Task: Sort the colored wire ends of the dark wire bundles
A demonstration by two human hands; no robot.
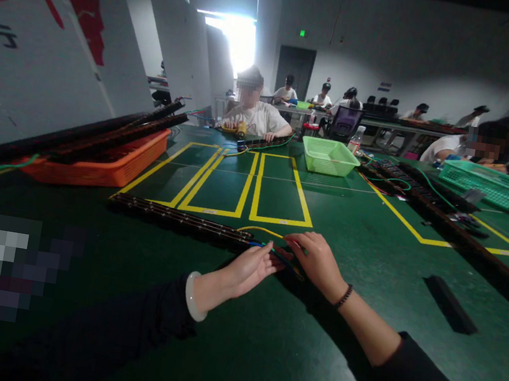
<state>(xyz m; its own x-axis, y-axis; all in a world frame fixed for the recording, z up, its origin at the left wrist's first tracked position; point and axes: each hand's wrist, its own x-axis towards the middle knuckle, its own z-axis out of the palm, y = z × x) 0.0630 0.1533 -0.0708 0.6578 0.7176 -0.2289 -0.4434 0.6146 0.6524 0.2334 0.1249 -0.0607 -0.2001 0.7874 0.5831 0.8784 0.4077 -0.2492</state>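
Lying across the green tabletop (257, 358) just ahead of the person, a long dark strip (182, 219) runs from the left to end at the two hands, where a yellow wire (260, 230) and a blue wire (259, 244) leave it. The left hand (249, 270) has its grip pinched on the blue wire at the strip's right end; the right hand (318, 262) is curled with its fingertips on the yellow wire, though whether that grip is fully closed is hard to make out. Bare green surface spreads toward the near edge and to the right, up to a dark flat bar (449, 303). Beyond the strip lie yellow taped rectangles (255, 184), an orange basket (104, 163) at left and a green basket (329, 156) farther back. The strip's end under the fingers is hidden. Other people sit at the far side.
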